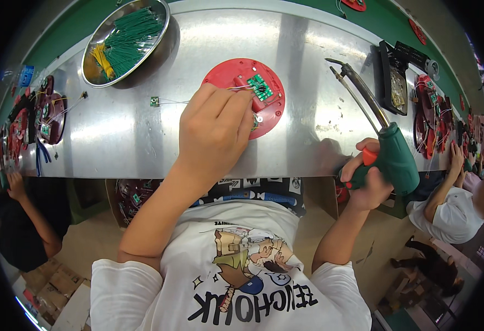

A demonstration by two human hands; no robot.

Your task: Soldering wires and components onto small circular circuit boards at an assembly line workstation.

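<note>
A round red plastic housing [220, 69] lies on the metal bench with a green circuit board [261, 86] in it. My left hand [214, 118] is over the housing's left side, its fingers pinched together on thin wires [237, 87] that run to the board. The fingertips themselves are partly hidden. From under this hand two pale leads stretch left to a small green square board [154, 101]. To the right, my right hand [370, 179] grips a green soldering gun [399, 160] with a red trigger; its metal tip points up and away, apart from the housing.
A steel bowl [90, 71] of green wires and one yellow bundle stands at the far left. A black open box [392, 83] sits at the far right. Red housings with wires are piled at both sides. Other people work along the bench on left and right.
</note>
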